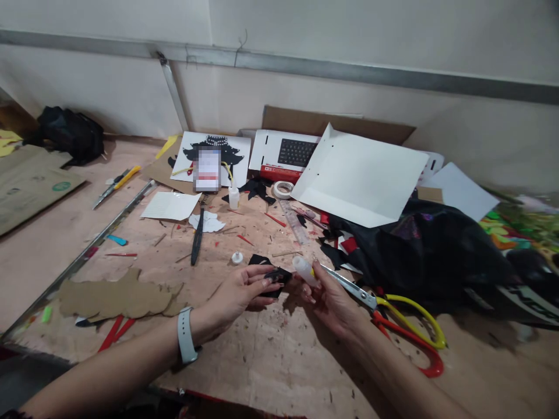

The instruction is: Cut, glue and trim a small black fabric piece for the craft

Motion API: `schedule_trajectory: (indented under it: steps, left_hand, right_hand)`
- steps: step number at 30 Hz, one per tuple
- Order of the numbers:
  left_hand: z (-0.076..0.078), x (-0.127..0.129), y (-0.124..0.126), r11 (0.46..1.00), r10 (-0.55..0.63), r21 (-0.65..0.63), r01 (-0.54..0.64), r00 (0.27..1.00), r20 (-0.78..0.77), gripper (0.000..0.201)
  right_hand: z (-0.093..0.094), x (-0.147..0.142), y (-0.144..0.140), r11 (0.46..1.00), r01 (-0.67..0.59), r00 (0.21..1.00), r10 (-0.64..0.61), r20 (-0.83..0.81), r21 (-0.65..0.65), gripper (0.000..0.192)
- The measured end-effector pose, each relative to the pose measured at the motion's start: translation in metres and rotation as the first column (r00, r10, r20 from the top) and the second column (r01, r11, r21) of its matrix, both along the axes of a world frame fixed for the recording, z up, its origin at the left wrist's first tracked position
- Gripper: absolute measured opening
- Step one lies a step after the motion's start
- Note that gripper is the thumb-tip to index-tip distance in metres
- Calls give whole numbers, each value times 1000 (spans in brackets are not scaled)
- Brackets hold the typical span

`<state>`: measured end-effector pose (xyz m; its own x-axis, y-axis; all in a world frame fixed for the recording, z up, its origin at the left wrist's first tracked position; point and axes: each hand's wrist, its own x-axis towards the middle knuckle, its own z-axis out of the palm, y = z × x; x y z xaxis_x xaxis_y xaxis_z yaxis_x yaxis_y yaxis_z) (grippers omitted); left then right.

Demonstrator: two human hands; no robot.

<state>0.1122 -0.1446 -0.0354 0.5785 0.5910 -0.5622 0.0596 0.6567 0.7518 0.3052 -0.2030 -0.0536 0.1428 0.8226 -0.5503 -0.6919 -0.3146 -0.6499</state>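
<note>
My left hand (250,286), with a pale watch band on the wrist, pinches a small black cut piece (279,278); whether it is paper or cloth I cannot tell. In my right hand (329,297) is a small translucent white bottle (304,270), tilted so its top points toward the black piece. Bottle and piece are close, but I cannot tell if they touch. A white cap (237,257) stands on the table beyond my left hand. Just right of my right hand lie large scissors (371,302) with one yellow and one red handle.
Behind stand a phone (207,169), a second small bottle (233,198) and a tape roll (283,189). A white sheet (362,174) leans on a keyboard box (279,154). Black material (419,250) is heaped at right, cut cardboard (117,295) at left. Scraps litter the table (262,361).
</note>
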Motion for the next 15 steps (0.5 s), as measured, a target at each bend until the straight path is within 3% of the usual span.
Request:
schedule_trajectory:
  steps: [4, 9, 15]
  left_hand:
    - [5, 2, -1, 1000, 16, -7, -17, 999, -30, 37]
    - [3, 2, -2, 1000, 10, 1, -9, 999, -38, 40]
    - [-3, 2, -4, 999, 3, -42, -4, 1000, -28, 43]
  right_hand:
    - [2, -1, -2, 996, -69, 997, 68, 24, 48, 40]
    - [4, -3, -5, 997, 30, 988, -41, 150, 78, 39]
    - [1, -8, -9, 996, -17, 1000, 16, 8, 89, 36]
